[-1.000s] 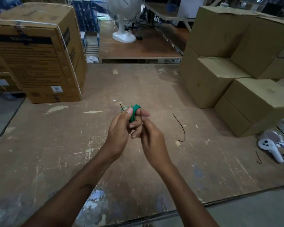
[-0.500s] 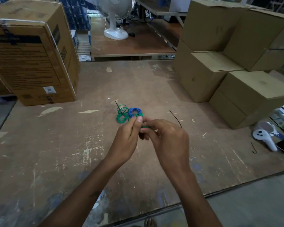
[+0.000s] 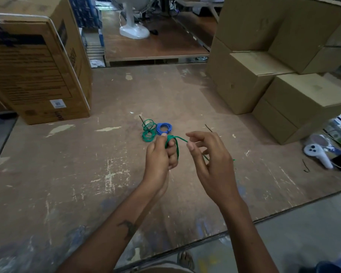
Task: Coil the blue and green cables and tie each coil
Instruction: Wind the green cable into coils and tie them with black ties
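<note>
Two hands worked above the worn worktop (image 3: 67,184). The left hand (image 3: 159,156) had its grip closed around a small coil of green cable (image 3: 175,146), fingers curled through the loops. From that coil a strand ran rightward to the right hand (image 3: 211,156), which pinched it between thumb and forefinger (the other fingers spread loosely). Just beyond the left hand's grip lay a blue coil (image 3: 164,128) touching a second green coil (image 3: 148,131). Farther right of the right hand's grip stood cardboard boxes (image 3: 283,99) and a white controller (image 3: 317,154).

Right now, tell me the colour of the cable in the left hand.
Green cable, gripped by the left hand; head view.
</note>
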Demonstrator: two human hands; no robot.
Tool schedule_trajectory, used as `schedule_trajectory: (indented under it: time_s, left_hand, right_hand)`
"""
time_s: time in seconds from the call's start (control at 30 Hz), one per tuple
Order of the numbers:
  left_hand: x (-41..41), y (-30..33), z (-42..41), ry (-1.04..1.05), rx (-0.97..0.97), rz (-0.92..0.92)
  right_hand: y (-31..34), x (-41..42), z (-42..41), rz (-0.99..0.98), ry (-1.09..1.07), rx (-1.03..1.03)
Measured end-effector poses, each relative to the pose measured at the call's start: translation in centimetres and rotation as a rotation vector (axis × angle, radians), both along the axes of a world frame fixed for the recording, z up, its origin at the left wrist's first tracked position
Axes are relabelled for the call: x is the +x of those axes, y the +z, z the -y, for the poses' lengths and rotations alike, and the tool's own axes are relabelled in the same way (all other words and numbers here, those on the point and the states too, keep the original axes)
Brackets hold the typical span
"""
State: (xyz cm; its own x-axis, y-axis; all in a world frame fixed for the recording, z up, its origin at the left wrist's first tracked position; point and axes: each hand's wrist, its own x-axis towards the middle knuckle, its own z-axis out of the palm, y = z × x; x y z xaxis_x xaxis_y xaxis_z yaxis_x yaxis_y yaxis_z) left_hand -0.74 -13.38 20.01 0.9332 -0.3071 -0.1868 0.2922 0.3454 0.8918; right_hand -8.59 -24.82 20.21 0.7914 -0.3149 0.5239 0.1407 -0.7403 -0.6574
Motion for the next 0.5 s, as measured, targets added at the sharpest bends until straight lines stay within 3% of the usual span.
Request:
schedule_trajectory:
  time_s: [0.33,0.5]
  left_hand:
    - [3.5,0.3,-2.4,-0.209,-0.506,-0.353]
    - [4.2,-0.4,-2.1,-0.097,-0.472,-0.265]
  right_hand:
    - [-3.7,1.3,-1.3,-0.037,-0.004,-0.166]
    - [-2.9,-0.1,-4.7,-0.262,-0.028,-0.182]
